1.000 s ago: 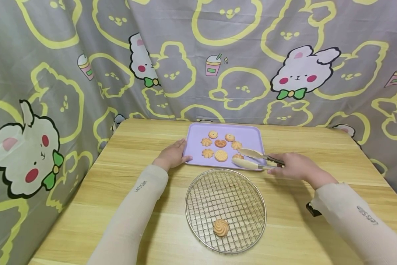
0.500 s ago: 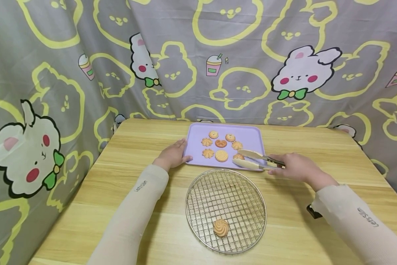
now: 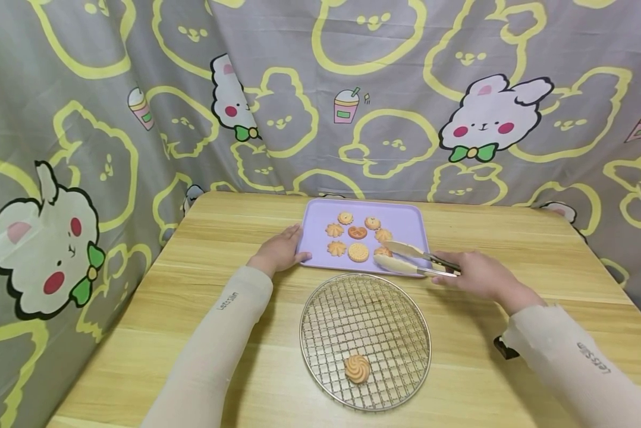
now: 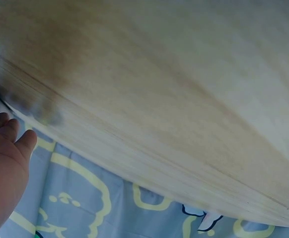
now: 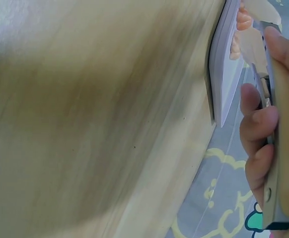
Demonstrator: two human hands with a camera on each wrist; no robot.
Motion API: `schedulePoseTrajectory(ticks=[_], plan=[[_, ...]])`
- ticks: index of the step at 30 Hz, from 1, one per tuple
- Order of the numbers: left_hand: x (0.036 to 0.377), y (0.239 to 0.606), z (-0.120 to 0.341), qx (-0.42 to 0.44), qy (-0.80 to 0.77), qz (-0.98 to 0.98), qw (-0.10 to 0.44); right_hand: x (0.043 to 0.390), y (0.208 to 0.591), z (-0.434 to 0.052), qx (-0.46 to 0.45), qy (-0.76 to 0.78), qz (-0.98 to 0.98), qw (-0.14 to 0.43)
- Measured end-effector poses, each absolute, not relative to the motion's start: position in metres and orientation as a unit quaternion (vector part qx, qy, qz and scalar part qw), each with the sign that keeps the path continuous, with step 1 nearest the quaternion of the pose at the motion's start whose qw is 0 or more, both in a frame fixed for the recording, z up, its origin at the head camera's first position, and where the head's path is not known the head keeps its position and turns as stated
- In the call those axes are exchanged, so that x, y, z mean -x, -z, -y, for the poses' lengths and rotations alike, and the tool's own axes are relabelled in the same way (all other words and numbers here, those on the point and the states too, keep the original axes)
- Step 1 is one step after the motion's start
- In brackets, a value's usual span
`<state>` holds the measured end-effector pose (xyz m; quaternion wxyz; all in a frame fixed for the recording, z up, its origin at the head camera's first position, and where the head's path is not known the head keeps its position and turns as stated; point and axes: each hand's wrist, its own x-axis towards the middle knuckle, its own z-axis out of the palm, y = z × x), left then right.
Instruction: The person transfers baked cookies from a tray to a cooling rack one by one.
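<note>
One tray (image 3: 409, 223) sits mid-frame: the left hand (image 3: 279, 251), fingers extended, touches it; the right hand (image 3: 480, 273) grips tongs (image 3: 406, 249), whose overly hard squeeze could crumble the cookie (image 3: 383, 251) between them.

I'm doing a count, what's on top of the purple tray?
Eight cookies show on the purple tray. The tongs partly cover the front right cookie; the surface under each is hidden.

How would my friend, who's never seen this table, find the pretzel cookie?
Across the wooden table, near the curtain, lies a purple tray. On it, look just behind the round, flat yellow cookie for the pretzel cookie. It's the darker brown, looped one; its neighbours are paler.
</note>
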<state>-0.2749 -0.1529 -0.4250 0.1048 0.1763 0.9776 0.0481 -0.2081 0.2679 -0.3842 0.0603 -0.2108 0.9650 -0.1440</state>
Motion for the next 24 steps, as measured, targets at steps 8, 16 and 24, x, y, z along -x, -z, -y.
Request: schedulePoseTrajectory(ticks=[8, 16, 24], plan=[[0.275, 0.425, 0.152, -0.176, -0.050, -0.977, 0.107, 0.205, 0.386, -0.266, 0.203, 0.158, -0.965, 0.043], [0.274, 0.426, 0.153, -0.175, -0.048, -0.978, 0.106, 0.200, 0.382, -0.261, 0.212, 0.171, -0.962, 0.032], [0.274, 0.425, 0.152, -0.172, -0.051, -0.978, 0.107, 0.191, 0.378, -0.253, 0.243, 0.192, -0.950, 0.028]])
